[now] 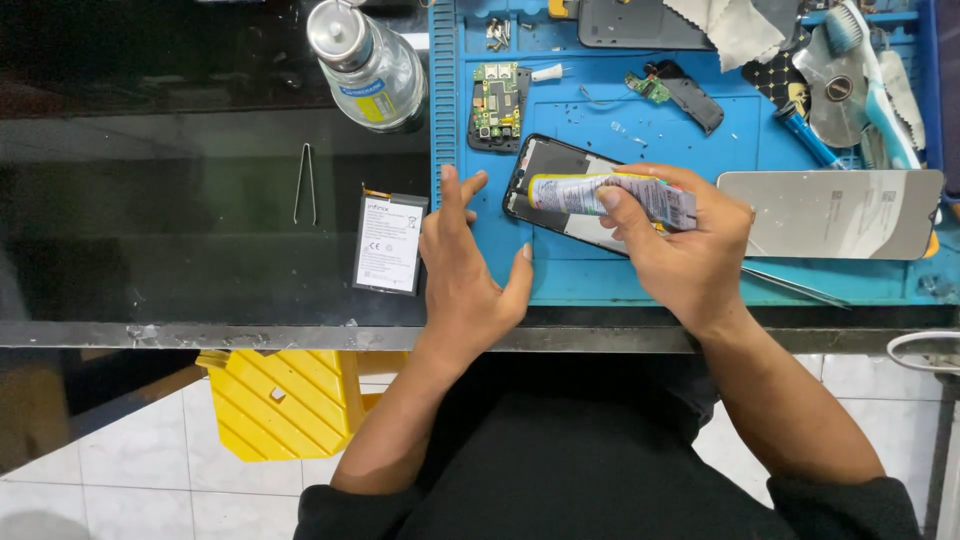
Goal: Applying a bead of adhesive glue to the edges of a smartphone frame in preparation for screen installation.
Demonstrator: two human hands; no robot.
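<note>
While the right hand (680,250) closes its grip around a squeeze tube (612,195), the tube lies nearly level, its long axis running left to right with the nozzle end pointing left, over the upper end of an opened phone frame (548,165). That frame rests on the blue mat (600,275) with its long axis slanting from upper left down to the right, under the right hand. Just left of it, the left hand (462,265) lies flat at the mat's edge, its grip wide and holding nothing. A battery (389,243) sits on the dark tabletop (180,230) beside it, tweezers (305,183) farther left.
</note>
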